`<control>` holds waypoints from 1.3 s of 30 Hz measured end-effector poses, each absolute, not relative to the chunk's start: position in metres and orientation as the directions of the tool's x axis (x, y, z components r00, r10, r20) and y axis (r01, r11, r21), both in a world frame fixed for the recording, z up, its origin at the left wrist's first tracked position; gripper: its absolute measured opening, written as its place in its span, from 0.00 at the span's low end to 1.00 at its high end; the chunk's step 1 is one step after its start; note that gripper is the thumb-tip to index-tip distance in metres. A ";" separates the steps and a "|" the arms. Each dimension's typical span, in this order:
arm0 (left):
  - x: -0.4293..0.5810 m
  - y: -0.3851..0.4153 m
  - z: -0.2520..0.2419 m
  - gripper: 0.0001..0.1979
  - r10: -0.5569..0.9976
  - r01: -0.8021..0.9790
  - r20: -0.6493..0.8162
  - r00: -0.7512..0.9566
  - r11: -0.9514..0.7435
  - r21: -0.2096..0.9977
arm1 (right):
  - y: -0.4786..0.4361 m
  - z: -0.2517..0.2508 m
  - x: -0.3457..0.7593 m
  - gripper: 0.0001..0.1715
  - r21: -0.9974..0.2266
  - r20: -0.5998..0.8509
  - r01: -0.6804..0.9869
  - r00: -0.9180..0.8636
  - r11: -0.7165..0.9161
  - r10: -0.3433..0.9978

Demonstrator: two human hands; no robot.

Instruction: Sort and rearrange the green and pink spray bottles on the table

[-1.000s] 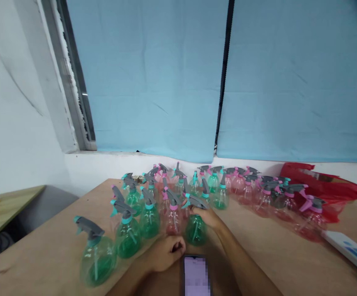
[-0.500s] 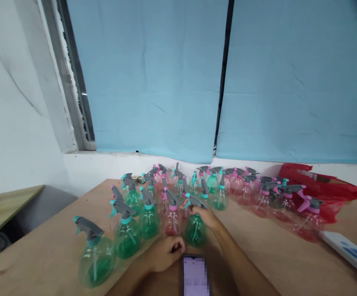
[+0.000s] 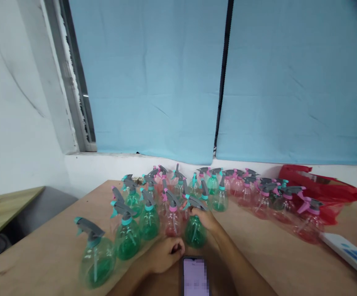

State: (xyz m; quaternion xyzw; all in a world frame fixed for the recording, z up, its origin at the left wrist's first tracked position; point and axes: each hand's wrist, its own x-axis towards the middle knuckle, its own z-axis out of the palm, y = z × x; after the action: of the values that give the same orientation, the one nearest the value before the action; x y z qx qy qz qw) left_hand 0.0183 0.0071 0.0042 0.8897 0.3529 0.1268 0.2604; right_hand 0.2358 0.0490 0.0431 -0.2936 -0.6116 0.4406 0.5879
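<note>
Bench (image 3: 277,263): bare plywood, crowded with spray bottles (image 3: 246,192).
Backdrop: blue curtains (image 3: 153,82), white wall (image 3: 12,123).
Right hand (image 3: 206,217): grasping green bottle (image 3: 195,233).
Left hand (image 3: 166,255): clenched, beside phone (image 3: 195,276).

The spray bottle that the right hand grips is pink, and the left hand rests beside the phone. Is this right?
No: the head view shows that the spray bottle in the right hand is green, not pink. The left hand does rest beside the phone.
</note>
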 end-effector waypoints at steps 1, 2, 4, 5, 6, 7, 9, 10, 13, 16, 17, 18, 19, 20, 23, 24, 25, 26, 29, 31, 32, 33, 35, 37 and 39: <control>0.018 0.007 0.004 0.08 0.695 0.565 0.040 0.718 -0.616 0.549 | 0.050 0.041 0.236 0.13 -0.890 0.450 -0.155 -0.138 0.430 0.882; 0.018 0.007 0.005 0.08 0.699 0.570 0.041 0.714 -0.615 0.545 | 0.051 0.040 0.236 0.11 -0.895 0.440 -0.147 -0.139 0.421 0.887; 0.018 0.007 0.005 0.07 0.705 0.576 0.045 0.708 -0.613 0.541 | 0.052 0.038 0.237 0.09 -0.902 0.428 -0.128 -0.139 0.413 0.893; 0.019 0.007 0.005 0.07 0.707 0.577 0.044 0.706 -0.611 0.542 | 0.052 0.038 0.237 0.10 -0.902 0.430 -0.119 -0.142 0.416 0.891; 0.019 0.007 0.005 0.07 0.706 0.577 0.041 0.707 -0.609 0.545 | 0.052 0.038 0.238 0.11 -0.898 0.438 -0.112 -0.146 0.425 0.887; 0.019 0.008 0.004 0.07 0.705 0.577 0.035 0.708 -0.606 0.547 | 0.051 0.039 0.238 0.13 -0.894 0.447 -0.111 -0.147 0.434 0.882; 0.019 0.008 0.004 0.08 0.704 0.579 0.024 0.710 -0.603 0.548 | 0.050 0.042 0.238 0.17 -0.889 0.456 -0.121 -0.147 0.442 0.878; 0.019 0.008 0.004 0.08 0.703 0.580 0.022 0.711 -0.604 0.546 | 0.050 0.043 0.238 0.18 -0.889 0.457 -0.124 -0.143 0.442 0.878; 0.019 0.007 0.006 0.08 0.698 0.577 0.028 0.716 -0.613 0.539 | 0.049 0.045 0.238 0.18 -0.893 0.446 -0.129 -0.133 0.431 0.885; 0.019 0.006 0.007 0.09 0.701 0.580 0.023 0.713 -0.607 0.543 | 0.049 0.043 0.236 0.12 -0.896 0.439 -0.138 -0.133 0.422 0.889; 0.019 0.006 0.007 0.09 0.704 0.582 0.022 0.710 -0.605 0.544 | 0.049 0.042 0.236 0.10 -0.898 0.435 -0.138 -0.136 0.418 0.890; 0.019 0.005 0.007 0.09 0.706 0.584 0.023 0.708 -0.603 0.544 | 0.050 0.041 0.235 0.09 -0.900 0.430 -0.136 -0.134 0.413 0.893; 0.019 0.005 0.007 0.09 0.708 0.586 0.024 0.706 -0.603 0.542 | 0.050 0.040 0.235 0.08 -0.902 0.426 -0.134 -0.131 0.410 0.895; 0.020 0.006 0.007 0.09 0.708 0.587 0.025 0.706 -0.604 0.539 | 0.050 0.040 0.234 0.09 -0.903 0.425 -0.137 -0.126 0.408 0.897; 0.019 0.007 0.006 0.08 0.709 0.588 0.032 0.704 -0.607 0.534 | 0.050 0.041 0.234 0.15 -0.895 0.436 -0.151 -0.106 0.419 0.894; 0.019 0.007 0.005 0.08 0.709 0.586 0.035 0.704 -0.608 0.535 | 0.050 0.041 0.234 0.17 -0.890 0.446 -0.156 -0.104 0.428 0.889; 0.019 0.007 0.004 0.08 0.708 0.584 0.036 0.706 -0.609 0.536 | 0.049 0.042 0.234 0.18 -0.886 0.454 -0.161 -0.104 0.436 0.885; 0.019 0.008 0.004 0.09 0.706 0.581 0.035 0.708 -0.610 0.539 | 0.049 0.042 0.234 0.18 -0.883 0.458 -0.166 -0.105 0.439 0.883; 0.018 0.009 0.002 0.09 0.699 0.575 0.028 0.715 -0.610 0.545 | 0.050 0.041 0.234 0.15 -0.891 0.441 -0.173 -0.108 0.420 0.891; 0.018 0.009 0.002 0.09 0.698 0.576 0.027 0.716 -0.611 0.543 | 0.051 0.038 0.233 0.12 -0.900 0.423 -0.165 -0.105 0.404 0.900; 0.019 0.009 0.002 0.08 0.700 0.578 0.028 0.714 -0.611 0.541 | 0.052 0.036 0.233 0.10 -0.902 0.419 -0.159 -0.101 0.401 0.902; 0.019 0.009 0.002 0.08 0.701 0.580 0.025 0.713 -0.609 0.542 | 0.053 0.035 0.233 0.09 -0.904 0.416 -0.152 -0.099 0.400 0.904; 0.019 0.008 0.004 0.09 0.704 0.578 0.021 0.710 -0.600 0.553 | 0.054 0.034 0.233 0.09 -0.904 0.420 -0.139 -0.099 0.405 0.902; 0.020 0.007 0.005 0.09 0.704 0.570 0.023 0.710 -0.594 0.567 | 0.054 0.034 0.233 0.11 -0.896 0.437 -0.137 -0.111 0.422 0.893; 0.020 0.007 0.007 0.08 0.701 0.565 0.028 0.713 -0.598 0.569 | 0.054 0.037 0.233 0.14 -0.885 0.460 -0.146 -0.123 0.442 0.879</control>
State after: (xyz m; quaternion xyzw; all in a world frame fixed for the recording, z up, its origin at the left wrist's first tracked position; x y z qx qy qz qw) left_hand 0.0201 0.0066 0.0068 0.8849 0.3577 0.1254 0.2707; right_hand 0.2331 0.0536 0.0371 -0.3003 -0.6105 0.4343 0.5903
